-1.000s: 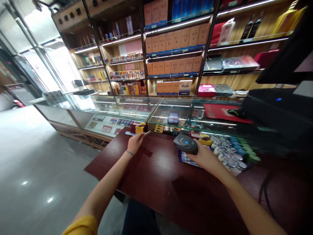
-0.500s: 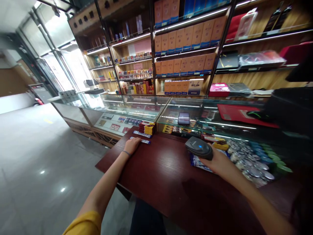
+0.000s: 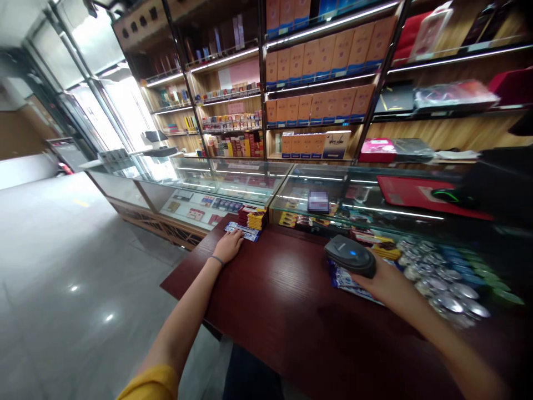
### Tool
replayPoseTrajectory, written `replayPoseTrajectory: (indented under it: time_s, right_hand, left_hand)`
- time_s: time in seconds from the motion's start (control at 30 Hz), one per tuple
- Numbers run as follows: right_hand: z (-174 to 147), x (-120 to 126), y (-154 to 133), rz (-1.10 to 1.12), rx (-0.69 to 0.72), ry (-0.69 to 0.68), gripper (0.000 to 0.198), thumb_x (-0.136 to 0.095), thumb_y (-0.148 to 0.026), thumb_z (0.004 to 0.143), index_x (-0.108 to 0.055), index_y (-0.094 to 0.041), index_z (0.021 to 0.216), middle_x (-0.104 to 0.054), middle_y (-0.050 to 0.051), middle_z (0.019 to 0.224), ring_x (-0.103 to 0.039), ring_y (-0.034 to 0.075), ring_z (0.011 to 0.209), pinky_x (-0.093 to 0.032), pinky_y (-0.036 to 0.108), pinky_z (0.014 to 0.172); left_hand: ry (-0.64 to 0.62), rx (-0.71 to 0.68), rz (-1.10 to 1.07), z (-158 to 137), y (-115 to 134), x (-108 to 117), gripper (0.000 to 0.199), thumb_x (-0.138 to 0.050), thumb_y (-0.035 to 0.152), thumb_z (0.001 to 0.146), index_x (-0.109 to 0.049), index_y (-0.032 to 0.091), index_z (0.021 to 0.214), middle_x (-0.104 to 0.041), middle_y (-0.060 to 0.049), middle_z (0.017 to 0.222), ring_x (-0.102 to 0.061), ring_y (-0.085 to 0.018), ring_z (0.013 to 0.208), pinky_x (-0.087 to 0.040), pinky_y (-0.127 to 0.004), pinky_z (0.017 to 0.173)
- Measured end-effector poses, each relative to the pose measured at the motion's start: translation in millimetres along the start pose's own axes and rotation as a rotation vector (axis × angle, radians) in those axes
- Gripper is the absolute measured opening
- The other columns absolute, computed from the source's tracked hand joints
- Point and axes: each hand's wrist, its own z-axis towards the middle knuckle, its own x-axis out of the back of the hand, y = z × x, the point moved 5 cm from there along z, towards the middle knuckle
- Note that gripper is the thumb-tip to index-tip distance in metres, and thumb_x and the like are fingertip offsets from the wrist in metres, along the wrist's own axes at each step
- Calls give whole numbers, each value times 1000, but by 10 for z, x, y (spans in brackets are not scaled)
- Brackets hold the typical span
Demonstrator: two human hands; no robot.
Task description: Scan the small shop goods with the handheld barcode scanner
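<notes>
My left hand [image 3: 229, 246] lies at the left of the dark red tabletop [image 3: 275, 289]. Its fingers stretch over the near edge of some flat blue-and-white packets [image 3: 251, 234], which lie side by side. Right behind them is a stack of yellow and dark red packs [image 3: 251, 217]. On the right, my right hand [image 3: 381, 280] is wrapped round a black barcode scanner [image 3: 350, 255] with a blue light on top. Below the scanner lie more blue-and-white packets [image 3: 347, 282], partly hidden by the hand and scanner.
Glass display counters [image 3: 233, 180] run along the far side of the table. Silver-lidded containers [image 3: 445, 294] crowd the right, beside green-lidded ones [image 3: 499, 283]. A red mat [image 3: 408, 191] with a mouse [image 3: 452, 195] lies on the glass. Boxes [image 3: 320, 105] fill lit shelves behind.
My left hand has pushed the near blue-and-white packet away from me, up against the other one. My right hand still holds the scanner above the packets; the view has shifted slightly.
</notes>
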Motion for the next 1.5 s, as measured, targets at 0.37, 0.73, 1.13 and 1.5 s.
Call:
replayPoseTrajectory:
  time_s: [0.37, 0.73, 1.13, 1.5]
  right_hand:
    - [-1, 332, -140, 20, 11, 147, 50, -69, -41, 72, -67, -24, 119, -78, 8, 102, -73, 34, 101, -59, 41, 77]
    - [-211, 1183, -189, 159, -199, 141, 25, -67, -45, 78, -63, -22, 89, -56, -4, 48, -51, 18, 38, -38, 29, 40]
    - [-456, 1672, 90, 244, -250, 172, 23, -69, -36, 77, -49, -25, 75, -50, -7, 43, -45, 13, 36, -35, 26, 42]
    - [-618, 1949, 219, 329, -227, 205, 27, -66, -36, 80, -43, -25, 73, -47, -9, 46, -43, 10, 34, -33, 25, 40]
  left_hand:
    - [22, -36, -13, -9, 36, 18, 41, -47, 30, 97, -62, 19, 134, -58, -14, 146, -50, -28, 140, -37, -47, 120]
    - [198, -271, 23, 266, 956, 11, 44, -45, 30, 98, -60, 20, 138, -55, -14, 149, -43, -32, 145, -32, -53, 122]
    - [205, -667, -68, 631, 3225, -679, 45, -47, 19, 98, -56, 21, 142, -57, -13, 145, -46, -29, 143, -39, -49, 120]
    - [73, -689, -136, 891, 4031, -1234, 46, -50, 12, 94, -56, 21, 139, -54, -18, 147, -46, -31, 142, -36, -53, 118]
